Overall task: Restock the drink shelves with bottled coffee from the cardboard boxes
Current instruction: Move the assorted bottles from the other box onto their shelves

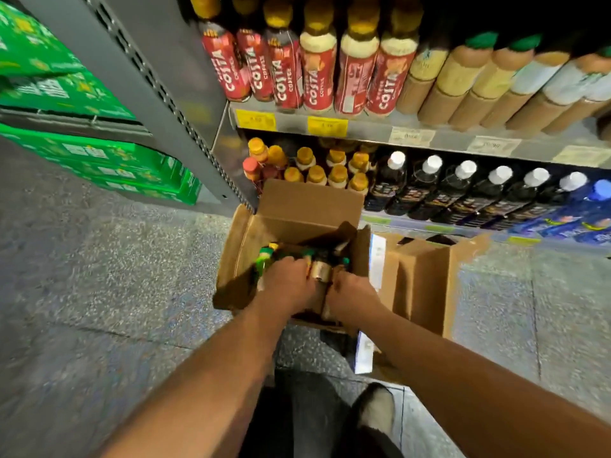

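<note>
The bare left forearm (218,368) and right forearm (463,368) stretch forward and down from the bottom of the view, converging so that the hands sit side by side, near each other but apart. The left hand (291,280) is turned back-up with a straight wrist, its fingers bent downward and their tips out of sight. The right hand (353,294) lies just beside it, back also up, fingers curled forward and under; motion blur hides whether either hand grips anything.
</note>
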Demonstrator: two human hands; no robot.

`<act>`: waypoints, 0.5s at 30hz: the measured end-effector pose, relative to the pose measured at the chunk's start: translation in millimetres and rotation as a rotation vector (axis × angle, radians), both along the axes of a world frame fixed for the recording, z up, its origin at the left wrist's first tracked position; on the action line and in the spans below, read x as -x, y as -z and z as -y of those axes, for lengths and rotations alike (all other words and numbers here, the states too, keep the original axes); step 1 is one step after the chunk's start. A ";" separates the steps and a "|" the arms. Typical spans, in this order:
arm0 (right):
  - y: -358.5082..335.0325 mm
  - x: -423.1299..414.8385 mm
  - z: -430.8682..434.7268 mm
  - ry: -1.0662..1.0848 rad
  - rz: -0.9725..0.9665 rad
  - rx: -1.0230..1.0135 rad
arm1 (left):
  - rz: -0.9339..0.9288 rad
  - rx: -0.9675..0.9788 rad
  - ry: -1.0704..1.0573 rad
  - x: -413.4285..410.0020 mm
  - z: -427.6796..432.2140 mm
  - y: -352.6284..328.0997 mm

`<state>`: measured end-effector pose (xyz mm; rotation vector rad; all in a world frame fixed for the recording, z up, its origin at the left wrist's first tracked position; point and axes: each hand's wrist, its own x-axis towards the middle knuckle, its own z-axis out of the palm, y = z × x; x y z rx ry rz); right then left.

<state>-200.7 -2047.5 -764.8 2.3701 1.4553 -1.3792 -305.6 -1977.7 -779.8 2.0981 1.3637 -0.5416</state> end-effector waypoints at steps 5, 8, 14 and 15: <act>62.8 13.8 -9.7 0.216 -0.051 0.171 | 0.004 0.090 0.016 -1.3 -16.1 63.4; 116.3 20.3 -16.9 0.504 -0.078 0.298 | 0.007 0.120 -0.011 -0.2 -23.0 106.7; 207.1 22.8 -23.1 0.833 -0.086 0.440 | 0.026 0.368 -0.247 7.3 -16.9 189.1; 214.7 21.6 -23.2 0.866 -0.054 0.438 | 0.044 0.418 -0.282 7.4 -13.6 199.5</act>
